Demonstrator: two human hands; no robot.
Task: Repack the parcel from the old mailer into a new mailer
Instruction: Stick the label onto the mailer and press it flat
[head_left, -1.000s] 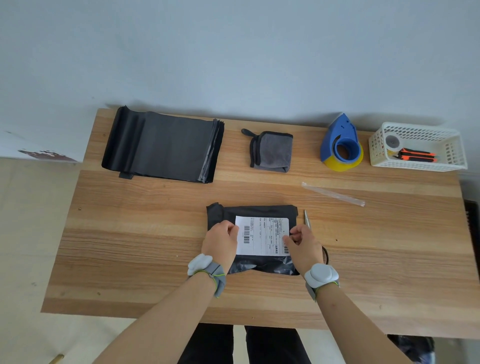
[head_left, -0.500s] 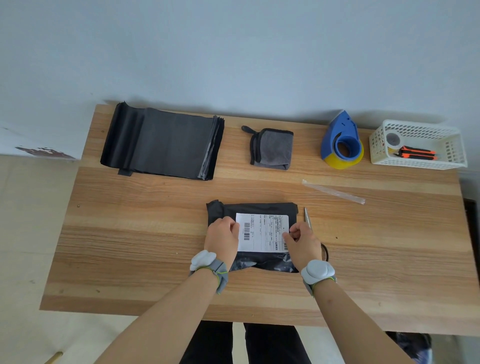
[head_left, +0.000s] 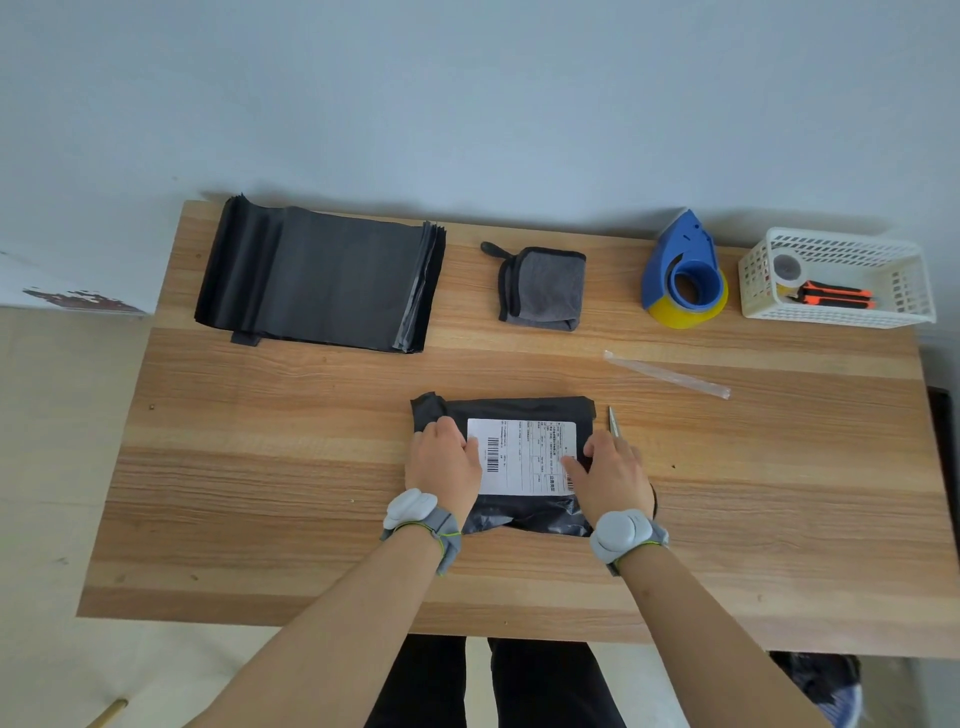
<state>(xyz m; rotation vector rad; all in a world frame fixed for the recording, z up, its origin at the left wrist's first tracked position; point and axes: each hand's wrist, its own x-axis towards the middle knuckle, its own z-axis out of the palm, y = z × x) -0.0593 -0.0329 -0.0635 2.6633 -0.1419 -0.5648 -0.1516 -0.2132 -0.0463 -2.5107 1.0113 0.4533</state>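
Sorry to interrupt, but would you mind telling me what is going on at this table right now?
A person is working on a black mailer lying in the middle of the wooden table. The left hand and right hand rest on either side of its white shipping label. It looks unopened. A stack of new black mailers waits at the back left, with a tape dispenser at the back right.

A wooden table (head_left: 260, 519) stands against a plain pale blue-grey wall (head_left: 467, 104), over a light floor (head_left: 52, 467).
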